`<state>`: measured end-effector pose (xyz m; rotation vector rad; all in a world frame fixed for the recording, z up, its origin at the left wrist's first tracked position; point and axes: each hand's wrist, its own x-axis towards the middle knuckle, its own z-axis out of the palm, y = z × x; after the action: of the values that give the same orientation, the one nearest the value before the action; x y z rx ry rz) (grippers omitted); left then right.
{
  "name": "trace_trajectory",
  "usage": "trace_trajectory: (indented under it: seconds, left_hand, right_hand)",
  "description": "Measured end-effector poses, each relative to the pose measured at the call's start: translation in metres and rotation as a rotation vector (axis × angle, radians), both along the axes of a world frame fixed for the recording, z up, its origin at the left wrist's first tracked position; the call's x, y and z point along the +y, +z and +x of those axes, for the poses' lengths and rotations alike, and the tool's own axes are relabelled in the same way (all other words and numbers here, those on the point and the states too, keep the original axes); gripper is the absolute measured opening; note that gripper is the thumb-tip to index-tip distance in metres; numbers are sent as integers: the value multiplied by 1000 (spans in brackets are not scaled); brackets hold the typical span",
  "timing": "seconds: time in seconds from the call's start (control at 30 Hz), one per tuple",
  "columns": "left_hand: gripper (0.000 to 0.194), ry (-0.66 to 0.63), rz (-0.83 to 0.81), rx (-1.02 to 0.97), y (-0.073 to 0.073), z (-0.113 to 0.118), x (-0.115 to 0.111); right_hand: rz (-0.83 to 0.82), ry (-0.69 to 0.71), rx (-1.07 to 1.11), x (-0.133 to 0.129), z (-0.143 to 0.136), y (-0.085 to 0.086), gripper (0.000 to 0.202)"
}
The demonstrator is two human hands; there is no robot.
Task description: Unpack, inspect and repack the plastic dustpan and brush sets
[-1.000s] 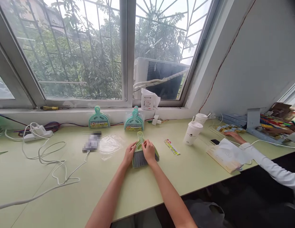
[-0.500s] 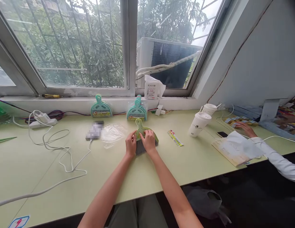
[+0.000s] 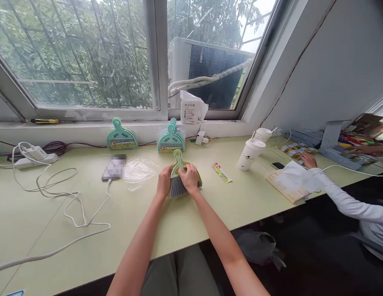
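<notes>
A small green hand brush (image 3: 178,187) with grey bristles pointing toward me stands over a matching green dustpan (image 3: 200,182), whose right edge shows past my right hand. My left hand (image 3: 164,181) grips the left side of the brush, fingers closed round its edge. From the right, my right hand (image 3: 190,177) is closed on the brush, its thumb lying across the green top. Its fingertips, and how far they reach onto the dustpan, are hidden. Left of my hands lies a crumpled clear plastic bag (image 3: 140,170). A printed label card (image 3: 221,172) lies to their right.
Teal brush-and-dustpan sets (image 3: 121,137) and a wrapped stack of them (image 3: 171,139) lean against the sill. A blurred phone-like device (image 3: 114,167) trails a white cable (image 3: 86,224). Cups (image 3: 251,154) and a paper bag (image 3: 290,183) stand right, near another person's hand (image 3: 307,159).
The view has turned slightly to the right. My hands keep hold of the brush, and more of its bristles show between them. The other person's hand has shifted slightly among the packets.
</notes>
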<state>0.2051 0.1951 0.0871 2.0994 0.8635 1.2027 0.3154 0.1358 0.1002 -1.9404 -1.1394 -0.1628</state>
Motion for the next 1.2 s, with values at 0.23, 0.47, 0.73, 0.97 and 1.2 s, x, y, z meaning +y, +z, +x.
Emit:
trace_trajectory:
  seconds: [0.23, 0.47, 0.73, 0.97, 1.2]
  left_hand:
    - [41, 45, -10, 55, 8, 4, -10]
    - [46, 213, 69, 445, 24, 2, -27]
    - [43, 283, 83, 656, 25, 8, -32]
    - [42, 264, 65, 670, 31, 9, -34]
    - [45, 242, 62, 614, 37, 13, -42]
  right_hand:
    - [-13, 1, -4, -1, 8, 8, 15]
    - [-55, 45, -25, -6, 14, 14, 16]
    - [-146, 109, -146, -17, 20, 21, 20]
    - [-122, 67, -233, -16, 23, 17, 22]
    - [-93, 48, -468, -25, 30, 20, 25]
